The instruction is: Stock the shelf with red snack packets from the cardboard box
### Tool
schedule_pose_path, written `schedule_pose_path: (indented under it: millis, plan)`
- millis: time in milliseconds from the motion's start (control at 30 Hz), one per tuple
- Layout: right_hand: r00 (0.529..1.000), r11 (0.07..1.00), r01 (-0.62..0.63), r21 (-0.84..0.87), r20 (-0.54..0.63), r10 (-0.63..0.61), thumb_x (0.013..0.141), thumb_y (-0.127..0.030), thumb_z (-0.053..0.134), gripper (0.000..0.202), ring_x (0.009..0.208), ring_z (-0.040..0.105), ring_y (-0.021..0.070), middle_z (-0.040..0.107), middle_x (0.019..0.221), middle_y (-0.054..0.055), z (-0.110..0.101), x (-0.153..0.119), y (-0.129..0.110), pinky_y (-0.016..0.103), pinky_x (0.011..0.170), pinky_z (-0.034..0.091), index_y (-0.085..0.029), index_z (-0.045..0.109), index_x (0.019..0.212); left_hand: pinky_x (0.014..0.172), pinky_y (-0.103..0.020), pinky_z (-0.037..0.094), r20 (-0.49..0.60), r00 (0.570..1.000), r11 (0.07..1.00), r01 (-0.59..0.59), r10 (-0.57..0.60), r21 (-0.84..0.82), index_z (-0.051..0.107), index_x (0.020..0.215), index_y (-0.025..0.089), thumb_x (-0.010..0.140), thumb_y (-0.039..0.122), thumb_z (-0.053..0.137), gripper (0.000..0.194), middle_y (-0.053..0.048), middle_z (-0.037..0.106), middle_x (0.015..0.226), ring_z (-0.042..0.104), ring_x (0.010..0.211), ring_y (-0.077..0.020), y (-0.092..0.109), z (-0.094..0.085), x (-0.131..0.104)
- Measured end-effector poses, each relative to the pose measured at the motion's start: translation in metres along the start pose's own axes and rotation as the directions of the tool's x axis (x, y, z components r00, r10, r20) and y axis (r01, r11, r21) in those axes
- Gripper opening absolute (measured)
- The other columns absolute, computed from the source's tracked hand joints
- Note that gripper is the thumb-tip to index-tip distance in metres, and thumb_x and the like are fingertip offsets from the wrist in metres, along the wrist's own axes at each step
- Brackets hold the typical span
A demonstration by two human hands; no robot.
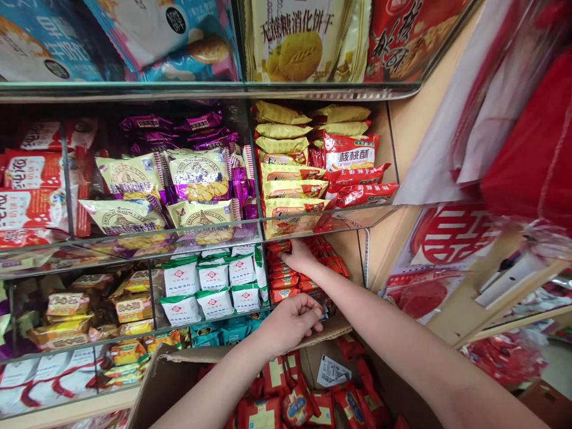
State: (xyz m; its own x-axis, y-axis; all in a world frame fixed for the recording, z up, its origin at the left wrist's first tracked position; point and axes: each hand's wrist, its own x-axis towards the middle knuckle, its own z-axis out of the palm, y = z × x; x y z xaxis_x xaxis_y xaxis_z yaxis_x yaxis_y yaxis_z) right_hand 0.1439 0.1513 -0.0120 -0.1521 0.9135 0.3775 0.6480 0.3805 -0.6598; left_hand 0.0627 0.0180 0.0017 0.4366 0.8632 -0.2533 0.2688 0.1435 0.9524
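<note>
My right hand point(298, 256) reaches into a shelf compartment, its fingertips among small red packets point(286, 280) stacked there in rows. Whether those fingers hold a packet is hidden. My left hand point(297, 322) hovers just in front of that compartment, above the far edge of an open cardboard box point(154, 381). Its fingers are curled together, and what they hold, if anything, cannot be made out. Inside the box lie loose red packets point(297, 405) and a white printed label point(333, 370).
Green and white packets point(214, 283) fill the compartment on the left. Above run a glass shelf edge point(313, 229) and yellow packets point(292, 187) beside red ones point(351, 155). Red and white plastic-wrapped goods point(531, 143) hang at the right, near a wooden side panel point(429, 137).
</note>
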Motion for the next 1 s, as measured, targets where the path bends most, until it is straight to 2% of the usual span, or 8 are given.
schedule_pose_path:
  millis: [233, 333, 467, 567, 833, 1000]
  plan:
    - [0.993, 1.000, 0.009, -0.030, -0.114, -0.013, 0.071, -0.018, 0.060, 0.045, 0.115, 0.043, 0.0217, 0.053, 0.116, 0.010, -0.001, -0.002, -0.001, 0.033, 0.102, 0.026, -0.015, 0.049, 0.114, 0.054, -0.023, 0.032, 0.003, 1.000, 1.000, -0.009, 0.009, 0.011, 0.048, 0.076, 0.017, 0.069, 0.040, 0.053, 0.024, 0.002, 0.057, 0.062, 0.041, 0.051, -0.0077, 0.001, 0.000, -0.001]
    - [0.989, 0.998, -0.041, -0.042, -0.142, 0.035, 0.072, -0.018, 0.060, 0.037, 0.109, 0.049, 0.0242, 0.058, 0.107, 0.012, -0.003, 0.006, -0.003, 0.036, 0.098, 0.032, -0.014, 0.054, 0.108, 0.055, -0.023, 0.032, 0.004, 1.000, 0.999, -0.031, 0.031, 0.026, 0.048, 0.076, 0.017, 0.069, 0.039, 0.053, 0.024, 0.003, 0.056, 0.061, 0.041, 0.052, -0.0080, -0.001, 0.000, 0.001]
    - [0.991, 0.995, -0.083, -0.059, -0.114, 0.076, 0.070, -0.021, 0.063, 0.029, 0.097, 0.057, 0.0279, 0.063, 0.096, 0.015, -0.001, 0.012, -0.001, 0.037, 0.086, 0.042, -0.012, 0.058, 0.097, 0.056, -0.024, 0.033, -0.005, 0.999, 0.998, -0.044, 0.044, 0.034, 0.048, 0.077, 0.017, 0.070, 0.038, 0.052, 0.023, 0.003, 0.055, 0.061, 0.041, 0.053, -0.0085, -0.002, 0.000, 0.002]
    - [0.993, 0.997, -0.045, -0.070, -0.115, 0.037, 0.071, -0.021, 0.061, 0.031, 0.097, 0.057, 0.0271, 0.062, 0.099, 0.015, 0.001, 0.008, 0.003, 0.037, 0.085, 0.042, -0.013, 0.057, 0.101, 0.055, -0.024, 0.033, 0.002, 0.999, 0.999, -0.041, 0.041, 0.029, 0.048, 0.076, 0.017, 0.070, 0.038, 0.052, 0.022, 0.002, 0.056, 0.061, 0.041, 0.052, -0.0087, -0.002, 0.000, 0.001]
    - [0.979, 0.990, 0.108, -0.088, -0.163, -0.121, 0.071, -0.020, 0.060, 0.041, 0.109, 0.045, 0.0243, 0.053, 0.114, 0.011, 0.002, -0.002, 0.002, 0.039, 0.098, 0.030, -0.018, 0.051, 0.111, 0.055, -0.023, 0.033, 0.022, 0.999, 0.999, -0.040, 0.040, 0.024, 0.050, 0.077, 0.017, 0.070, 0.036, 0.051, 0.020, 0.003, 0.056, 0.061, 0.041, 0.053, -0.0087, -0.002, 0.000, 0.001]
    - [0.969, 0.984, 0.143, -0.107, -0.185, -0.162, 0.073, -0.023, 0.059, 0.030, 0.106, 0.044, 0.0258, 0.055, 0.107, 0.010, 0.002, -0.003, -0.004, 0.042, 0.096, 0.030, -0.017, 0.056, 0.102, 0.054, -0.022, 0.033, 0.008, 1.000, 1.000, -0.004, 0.004, 0.029, 0.051, 0.075, 0.017, 0.069, 0.037, 0.053, 0.021, 0.003, 0.057, 0.061, 0.041, 0.050, -0.0078, 0.001, 0.000, 0.000]
